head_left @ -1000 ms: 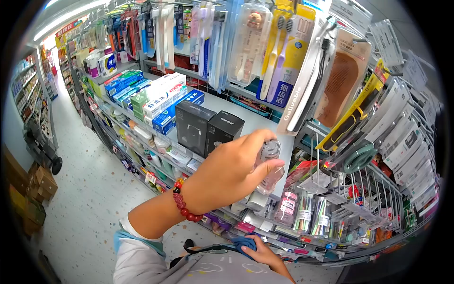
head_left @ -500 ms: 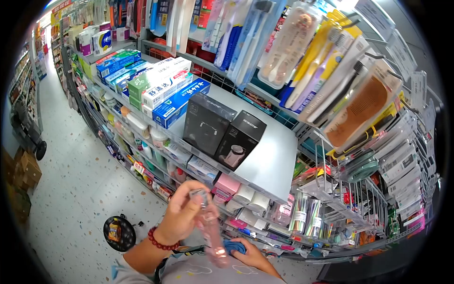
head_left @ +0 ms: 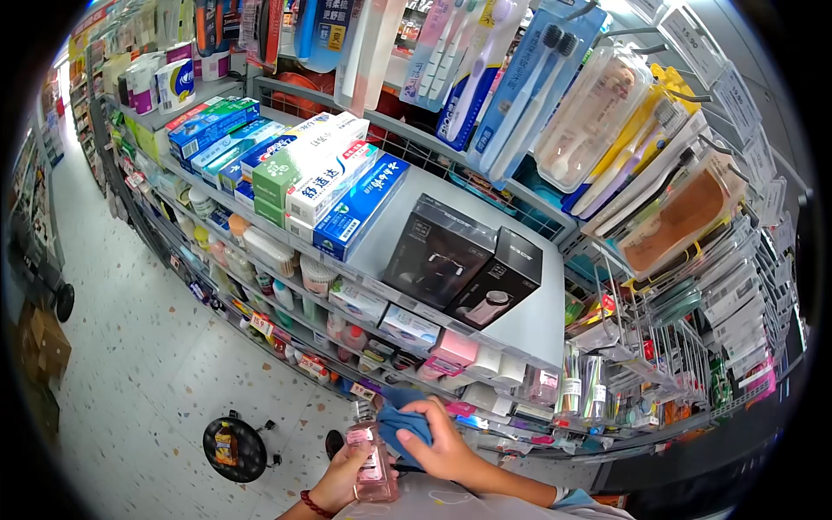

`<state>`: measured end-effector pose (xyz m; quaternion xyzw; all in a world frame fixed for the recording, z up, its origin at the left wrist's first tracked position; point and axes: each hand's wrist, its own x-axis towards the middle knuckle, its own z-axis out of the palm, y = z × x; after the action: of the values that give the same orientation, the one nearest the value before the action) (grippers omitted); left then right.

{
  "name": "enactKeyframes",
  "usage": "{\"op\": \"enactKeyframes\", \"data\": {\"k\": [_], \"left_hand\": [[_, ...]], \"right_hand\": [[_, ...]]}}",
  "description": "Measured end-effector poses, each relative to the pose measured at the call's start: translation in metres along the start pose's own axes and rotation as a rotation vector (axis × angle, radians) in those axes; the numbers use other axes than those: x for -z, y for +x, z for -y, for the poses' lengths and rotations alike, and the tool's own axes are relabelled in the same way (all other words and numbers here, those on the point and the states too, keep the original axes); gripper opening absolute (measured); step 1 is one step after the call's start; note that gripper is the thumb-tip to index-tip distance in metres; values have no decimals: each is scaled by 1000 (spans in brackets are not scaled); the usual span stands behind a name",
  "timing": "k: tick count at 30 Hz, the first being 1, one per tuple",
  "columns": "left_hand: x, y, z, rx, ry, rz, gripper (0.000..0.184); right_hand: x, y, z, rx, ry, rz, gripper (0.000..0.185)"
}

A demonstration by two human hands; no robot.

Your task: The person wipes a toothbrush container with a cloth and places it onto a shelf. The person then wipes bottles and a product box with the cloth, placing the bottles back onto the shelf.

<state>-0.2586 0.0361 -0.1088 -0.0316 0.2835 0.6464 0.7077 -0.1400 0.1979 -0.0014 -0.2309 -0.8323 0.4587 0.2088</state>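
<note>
Grips nearest, at the low middle of the scene, a flat-sided, see-through pink bottle with the left hand, thumb laid across the front and the other fingers mostly hidden. Stands nearly upright in that grip, leaning slightly left, long axis running from the near base to the narrow, silvery neck at the far end. Pinches with the right hand a bunched blue cloth just to the right of the neck; cannot tell contact from a slim gap there. Sets the left hand directly on the body, the right hand nearer to the neck, with cloth in between.

Beyond, to the left on the floor: a round black seat, well apart from both hands. Farther, to the right: a pale grey shelf bearing two glossy black boxes. Farthest: packaged toothbrushes, hanging in a row.
</note>
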Motion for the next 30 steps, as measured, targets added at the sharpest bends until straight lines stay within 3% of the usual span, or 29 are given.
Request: {"op": "enactKeyframes", "data": {"k": [1,5,7,11,12,14,17,19,20,23,25,27,30], "left_hand": [[3,1,-5,18,-23,24,37],[-13,4,-33,-75,-42,-101,37],[-8,15,-41,-239,238,-177,39],[-10,18,-50,-176,432,-192,36],[-10,19,-48,-240,480,-156,35],[-10,19,-53,-152,481,-140,35],[-29,16,-71,-71,434,-112,35],[-30,16,-77,-210,512,-59,36],[-32,15,-74,-218,510,-53,36],[-40,13,-64,-406,449,57,33],[-48,10,-55,-452,496,60,32],[-55,3,-44,-493,604,46,30],[-68,3,-38,-588,599,56,26]], "right_hand": [[-7,6,5,79,-82,-19,36],[-36,-1,31,48,-148,107,26],[-45,-7,33,203,-243,134,23],[-47,-10,17,17,-203,146,24],[-46,-4,17,5,-190,3,24],[-43,5,21,-37,-134,-237,23],[-52,0,27,-37,-111,-416,24],[-57,-14,30,83,-86,-318,24],[-51,-23,38,17,-100,-165,24],[-34,-23,40,75,-175,-104,23],[-19,-14,37,197,-185,-278,22],[-10,-15,48,91,-59,-338,22],[-17,-46,59,170,-126,-326,21]]}}
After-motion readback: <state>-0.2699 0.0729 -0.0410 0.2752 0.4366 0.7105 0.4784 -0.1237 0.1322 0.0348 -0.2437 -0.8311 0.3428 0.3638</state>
